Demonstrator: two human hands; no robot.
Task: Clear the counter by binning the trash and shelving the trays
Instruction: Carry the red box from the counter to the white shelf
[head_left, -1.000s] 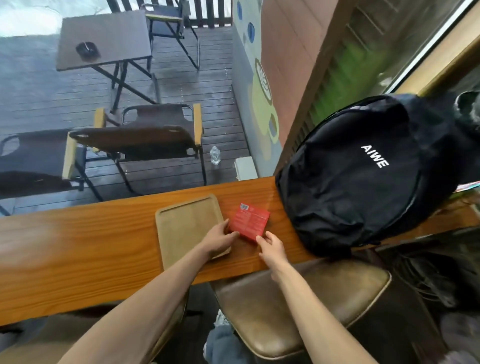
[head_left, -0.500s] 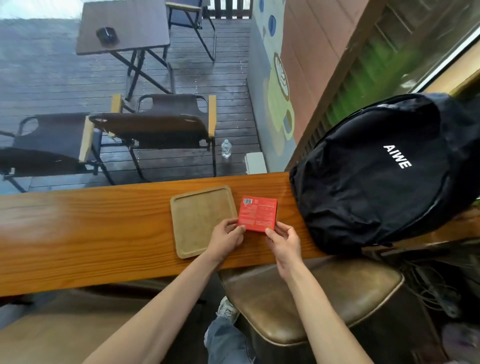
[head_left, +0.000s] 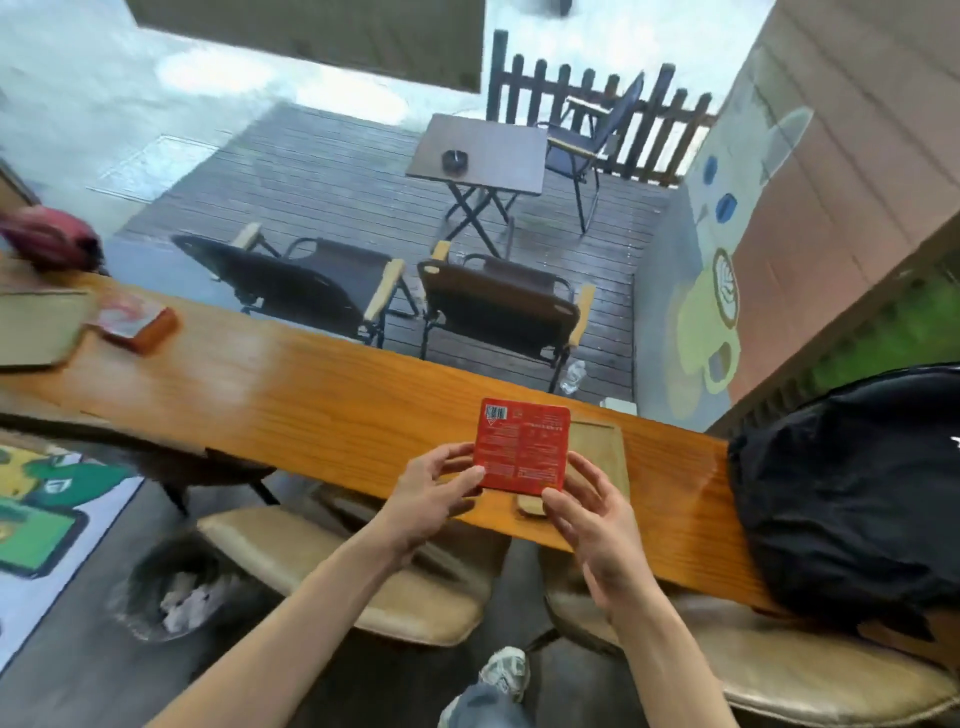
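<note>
Both hands hold a flat, red, roughly square cardboard packet (head_left: 522, 444) with rounded corners up off the counter: the left hand (head_left: 434, 499) pinches its lower left corner between thumb and curled fingers, and the right hand (head_left: 597, 519) grips its lower right edge, thumb at the bottom corner. The packet's printed face is turned toward the camera, its barcode at the upper left, its edges standing nearly upright and level; it is too close to square to give a long axis. Behind it, partly hidden, a pale wooden rectangular tray (head_left: 602, 457) lies flat on the long glossy orange-brown wooden counter (head_left: 291, 400), its long side running away from the person. A large black fabric backpack (head_left: 852, 493) rests on the counter's right end. Toward the far left of the counter sit a small reddish-brown box (head_left: 137, 322) and, beside it, a blurred olive slab-like thing (head_left: 36, 327). Under the counter stand tan leather-topped stools (head_left: 410, 587), and a mesh wastebasket (head_left: 171, 592) holding crumpled white paper stands on the dark floor at lower left. Beyond the window lie a wet dark deck, two folding chairs (head_left: 488, 312) and a small square table (head_left: 480, 153).
</note>
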